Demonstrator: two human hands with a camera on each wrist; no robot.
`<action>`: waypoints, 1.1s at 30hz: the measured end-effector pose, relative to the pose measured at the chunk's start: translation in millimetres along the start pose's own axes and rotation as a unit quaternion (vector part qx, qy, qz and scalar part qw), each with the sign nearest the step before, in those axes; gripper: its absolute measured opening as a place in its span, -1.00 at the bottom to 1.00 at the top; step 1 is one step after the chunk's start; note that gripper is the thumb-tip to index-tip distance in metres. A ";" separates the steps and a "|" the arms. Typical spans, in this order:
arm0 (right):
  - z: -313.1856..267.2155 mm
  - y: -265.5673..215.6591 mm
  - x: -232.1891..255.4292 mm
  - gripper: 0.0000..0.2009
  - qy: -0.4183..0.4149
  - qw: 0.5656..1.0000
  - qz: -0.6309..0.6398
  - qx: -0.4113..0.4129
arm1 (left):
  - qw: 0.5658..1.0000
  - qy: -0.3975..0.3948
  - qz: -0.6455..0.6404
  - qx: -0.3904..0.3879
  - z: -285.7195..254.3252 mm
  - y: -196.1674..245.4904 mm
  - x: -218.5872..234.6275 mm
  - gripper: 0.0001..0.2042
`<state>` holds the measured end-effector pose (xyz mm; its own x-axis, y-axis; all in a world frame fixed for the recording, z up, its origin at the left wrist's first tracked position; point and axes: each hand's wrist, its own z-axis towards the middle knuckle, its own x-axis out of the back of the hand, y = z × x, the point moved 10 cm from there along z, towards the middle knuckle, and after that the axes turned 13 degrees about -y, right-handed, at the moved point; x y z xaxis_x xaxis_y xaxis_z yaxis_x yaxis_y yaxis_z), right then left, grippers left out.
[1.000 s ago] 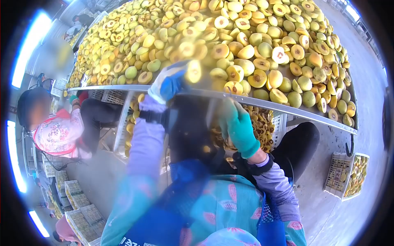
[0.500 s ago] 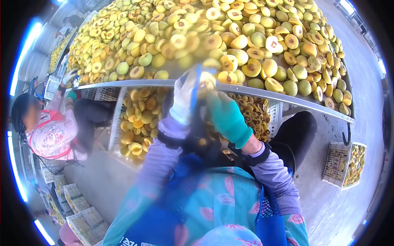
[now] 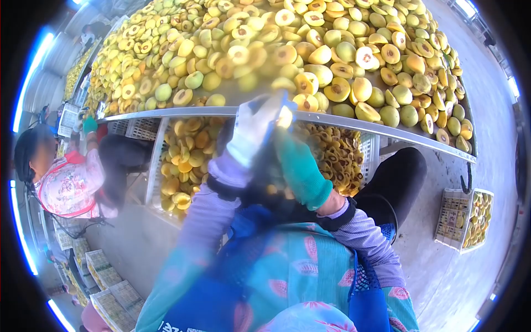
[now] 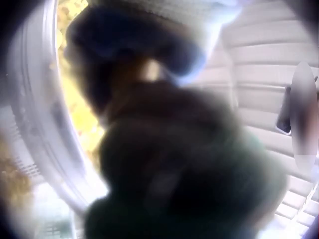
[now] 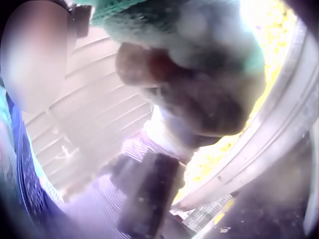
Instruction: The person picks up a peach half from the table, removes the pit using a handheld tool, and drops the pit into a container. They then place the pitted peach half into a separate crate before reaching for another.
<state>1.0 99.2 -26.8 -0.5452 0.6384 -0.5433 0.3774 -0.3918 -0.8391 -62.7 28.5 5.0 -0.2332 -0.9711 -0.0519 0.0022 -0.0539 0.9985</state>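
Observation:
My left hand (image 3: 249,130), in a white and blue glove, grips a yellow stone fruit half (image 3: 284,117) in front of the metal table edge. Close against that fruit is my right hand (image 3: 301,169), in a green glove, its fingertips blurred and partly hidden. Both wrist views show the two gloves meeting around the fruit, dark and out of focus. I cannot tell whether the right fingers hold a tool. Beyond the hands, a large heap of halved stone fruit (image 3: 362,91) covers the table, many with brown centres showing.
Under the table edge (image 3: 387,133) sit a crate of fruit halves (image 3: 185,160) at left and a heap of smaller brownish pieces (image 3: 337,160) at right. A filled white crate (image 3: 464,218) stands on the floor. Another person (image 3: 69,177) sits at left, near stacked crates (image 3: 119,301).
My left hand has come right and down from the table's edge with a fruit half and met the right hand. The right hand has moved slightly left.

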 end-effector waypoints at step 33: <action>-12.5 29.5 -79.9 -0.56 -0.259 0.820 0.491 -0.139 | 0.866 0.175 0.451 -0.124 -90.9 42.5 63.3 -0.64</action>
<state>65.1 44.9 -7.8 -0.0934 -0.2887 -0.9529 0.9418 -0.3361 0.0095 11.1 -56.3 42.9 0.2811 -0.6530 0.7032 0.2488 0.7573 0.6038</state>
